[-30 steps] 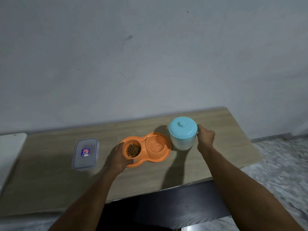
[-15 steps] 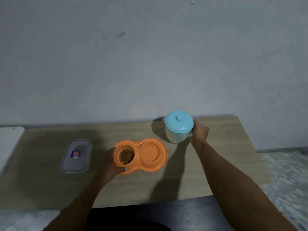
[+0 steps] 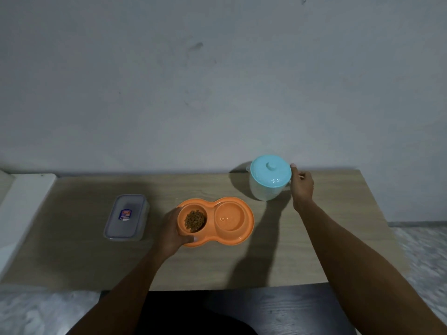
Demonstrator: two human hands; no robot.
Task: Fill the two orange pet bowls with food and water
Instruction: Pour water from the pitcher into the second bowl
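The orange double pet bowl (image 3: 246,226) lies mid-table. Its left well holds brown kibble (image 3: 194,220); its right well (image 3: 228,220) looks glossy, and I cannot tell whether it holds water. My left hand (image 3: 173,232) grips the bowl's left end, thumb over the front rim. A clear jug with a light-blue lid (image 3: 269,181) stands at the back right by the wall. My right hand (image 3: 301,187) is at the jug's right side, fingers curled round its handle, which the hand mostly hides.
A clear lidded food container (image 3: 127,217) with a blue label lies left of the bowl. The wooden table (image 3: 290,257) ends at a grey wall behind. A white surface (image 3: 21,213) adjoins the table's left. A dark bench (image 3: 266,310) sits below the front edge.
The jug now stands further back and right, away from the bowl, with my right hand still on its handle. My left hand keeps its hold on the bowl. The view has tilted down.
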